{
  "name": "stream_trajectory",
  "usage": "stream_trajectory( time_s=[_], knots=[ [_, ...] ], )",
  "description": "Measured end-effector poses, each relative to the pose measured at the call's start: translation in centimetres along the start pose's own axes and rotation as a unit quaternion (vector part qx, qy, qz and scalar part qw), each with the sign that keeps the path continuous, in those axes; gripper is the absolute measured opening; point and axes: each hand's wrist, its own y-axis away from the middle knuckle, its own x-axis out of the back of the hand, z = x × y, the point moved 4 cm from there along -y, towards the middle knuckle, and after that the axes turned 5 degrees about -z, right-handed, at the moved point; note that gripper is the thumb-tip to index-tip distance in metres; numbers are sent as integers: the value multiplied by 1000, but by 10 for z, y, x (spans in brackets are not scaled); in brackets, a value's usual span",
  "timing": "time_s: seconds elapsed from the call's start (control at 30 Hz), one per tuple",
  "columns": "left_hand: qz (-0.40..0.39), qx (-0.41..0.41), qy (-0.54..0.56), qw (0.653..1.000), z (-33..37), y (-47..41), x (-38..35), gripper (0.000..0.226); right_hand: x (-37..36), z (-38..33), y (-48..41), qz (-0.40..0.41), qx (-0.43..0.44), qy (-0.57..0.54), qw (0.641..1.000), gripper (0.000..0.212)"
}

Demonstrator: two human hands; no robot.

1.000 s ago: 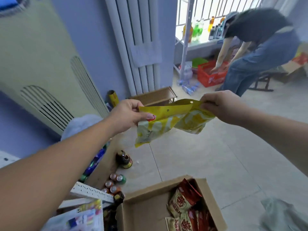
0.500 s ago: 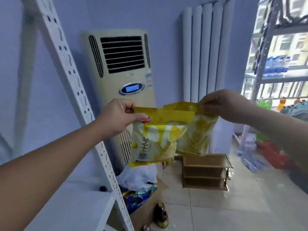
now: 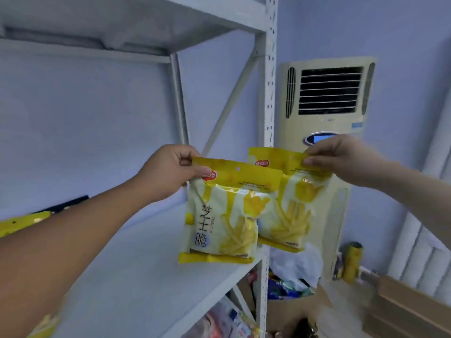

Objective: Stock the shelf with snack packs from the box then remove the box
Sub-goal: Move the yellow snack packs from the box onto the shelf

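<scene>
Two yellow snack packs hang upright side by side in front of the white metal shelf [image 3: 136, 272]. My left hand [image 3: 168, 172] pinches the top left corner of the nearer pack [image 3: 224, 215]. My right hand [image 3: 341, 154] pinches the top edge of the second pack [image 3: 290, 211], which sits partly behind the first, by the shelf's right upright post [image 3: 269, 93]. Both packs hover just above the shelf board's right end. Another yellow pack [image 3: 22, 222] lies on the shelf at far left. The box is out of view.
A cream floor-standing air conditioner [image 3: 327, 113] stands right of the shelf. White radiator pipes [image 3: 419, 252] run down the right edge. Below are a white plastic bag [image 3: 297, 264], a cardboard box of goods [image 3: 290, 311], a yellow can [image 3: 351, 262] and wooden crates [image 3: 410, 308].
The view swung up and left from the floor and box to the shelf. Both hands carried the two yellow packs up and now hold them hanging flat in front of the shelf board.
</scene>
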Motion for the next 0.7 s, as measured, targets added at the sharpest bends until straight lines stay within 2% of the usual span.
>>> stream_trajectory(
  time_s=[0.2,0.37,0.6,0.7],
  knots=[
    [95,90,-64,989,-20,107,103,13,-87,-94,-39,-101,93,-51,989,6],
    [172,140,-92,971,-32,186,179,14,-155,-170,-63,-134,159,-84,974,11],
    [222,199,-105,949,-75,274,263,26,-245,-266,-76,-199,197,-94,956,7],
    [229,229,-111,940,-102,308,294,19,-283,-304,-78,-209,204,-103,951,8]
  ],
)
